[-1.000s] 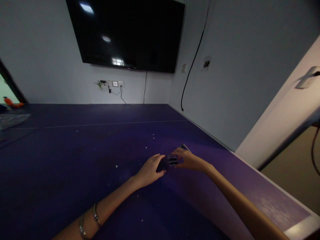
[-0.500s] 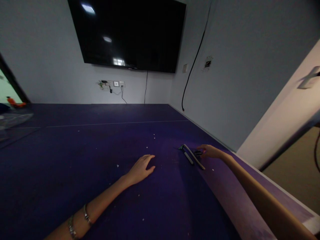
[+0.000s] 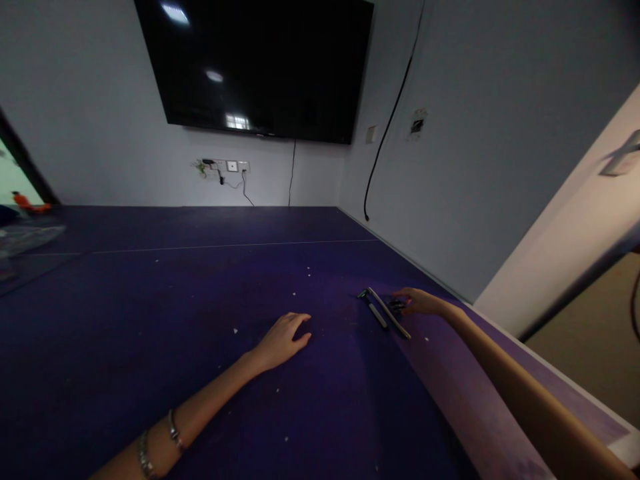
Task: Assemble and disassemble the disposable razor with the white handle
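Nothing has shifted since half a second ago: left hand point(image 3: 283, 339) rests flat, empty, on the purple tabletop point(image 3: 150, 320); right hand point(image 3: 420, 302) fingertips touch a small dark object point(image 3: 397, 305) beside the metal bars point(image 3: 385, 312).

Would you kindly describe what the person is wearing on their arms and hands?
Both forearms are bare, with no sleeves in view. The left wrist carries two thin silvery metal bracelets. The left hand and right hand show no gloves; rings cannot be made out.

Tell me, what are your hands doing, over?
Left hand flat on dark purple table, empty. Right hand touching small dark object beside long metal bar. Nothing between.
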A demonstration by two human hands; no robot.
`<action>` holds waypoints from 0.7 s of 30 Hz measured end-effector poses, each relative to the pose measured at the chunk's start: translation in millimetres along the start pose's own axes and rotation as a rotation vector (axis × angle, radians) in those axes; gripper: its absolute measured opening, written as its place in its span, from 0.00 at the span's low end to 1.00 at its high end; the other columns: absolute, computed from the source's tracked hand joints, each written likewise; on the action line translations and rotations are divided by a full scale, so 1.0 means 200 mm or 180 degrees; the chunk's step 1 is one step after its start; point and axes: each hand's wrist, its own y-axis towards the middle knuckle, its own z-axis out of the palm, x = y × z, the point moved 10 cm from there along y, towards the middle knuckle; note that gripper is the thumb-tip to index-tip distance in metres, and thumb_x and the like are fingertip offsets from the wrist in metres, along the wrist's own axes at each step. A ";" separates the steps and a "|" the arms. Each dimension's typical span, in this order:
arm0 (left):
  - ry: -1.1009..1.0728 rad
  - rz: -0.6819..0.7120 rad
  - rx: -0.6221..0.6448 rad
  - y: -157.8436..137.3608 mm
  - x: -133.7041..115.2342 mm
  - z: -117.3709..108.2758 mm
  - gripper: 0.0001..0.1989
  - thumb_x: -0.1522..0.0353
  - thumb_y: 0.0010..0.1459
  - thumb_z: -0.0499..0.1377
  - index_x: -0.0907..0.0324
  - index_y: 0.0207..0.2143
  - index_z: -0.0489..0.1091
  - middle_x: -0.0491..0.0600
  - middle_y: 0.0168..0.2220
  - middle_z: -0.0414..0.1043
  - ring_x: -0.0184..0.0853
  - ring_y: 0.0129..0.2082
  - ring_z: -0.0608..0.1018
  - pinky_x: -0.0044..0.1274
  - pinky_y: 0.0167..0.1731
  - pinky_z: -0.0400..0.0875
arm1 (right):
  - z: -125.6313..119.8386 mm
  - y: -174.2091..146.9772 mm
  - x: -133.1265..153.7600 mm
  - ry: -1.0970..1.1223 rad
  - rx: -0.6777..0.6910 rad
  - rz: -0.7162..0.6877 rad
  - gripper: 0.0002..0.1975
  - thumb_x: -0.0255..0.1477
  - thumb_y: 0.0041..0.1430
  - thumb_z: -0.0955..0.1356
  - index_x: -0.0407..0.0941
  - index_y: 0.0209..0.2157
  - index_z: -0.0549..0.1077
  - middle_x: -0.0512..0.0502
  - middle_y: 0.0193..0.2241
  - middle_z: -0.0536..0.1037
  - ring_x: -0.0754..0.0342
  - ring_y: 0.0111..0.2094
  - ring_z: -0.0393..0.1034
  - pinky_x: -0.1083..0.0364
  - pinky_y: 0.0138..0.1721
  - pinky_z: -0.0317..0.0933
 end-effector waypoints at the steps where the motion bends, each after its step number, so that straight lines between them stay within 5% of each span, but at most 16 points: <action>1: 0.0002 -0.0013 0.0005 0.00 0.00 0.00 0.18 0.62 0.58 0.52 0.57 0.49 0.64 0.52 0.49 0.68 0.38 0.50 0.69 0.32 0.52 0.61 | 0.00 0.00 0.00 0.0015 0.0004 -0.0006 0.29 0.28 0.38 0.68 0.44 0.48 0.72 0.42 0.44 0.75 0.45 0.41 0.69 0.51 0.42 0.63; 13: -0.0009 -0.0064 -0.0009 -0.01 0.01 -0.01 0.18 0.62 0.58 0.53 0.58 0.49 0.64 0.52 0.48 0.69 0.37 0.49 0.70 0.31 0.51 0.62 | -0.01 0.00 -0.01 0.0139 0.0004 0.0007 0.30 0.29 0.37 0.70 0.45 0.48 0.72 0.43 0.45 0.75 0.45 0.42 0.70 0.51 0.42 0.64; 21: 0.0197 -0.0157 -0.0247 -0.02 0.14 -0.11 0.16 0.65 0.57 0.52 0.58 0.47 0.65 0.53 0.47 0.68 0.38 0.49 0.69 0.32 0.51 0.62 | -0.13 0.02 0.13 0.0017 -0.0588 0.0012 0.23 0.32 0.48 0.66 0.42 0.48 0.72 0.39 0.43 0.76 0.45 0.38 0.72 0.51 0.40 0.65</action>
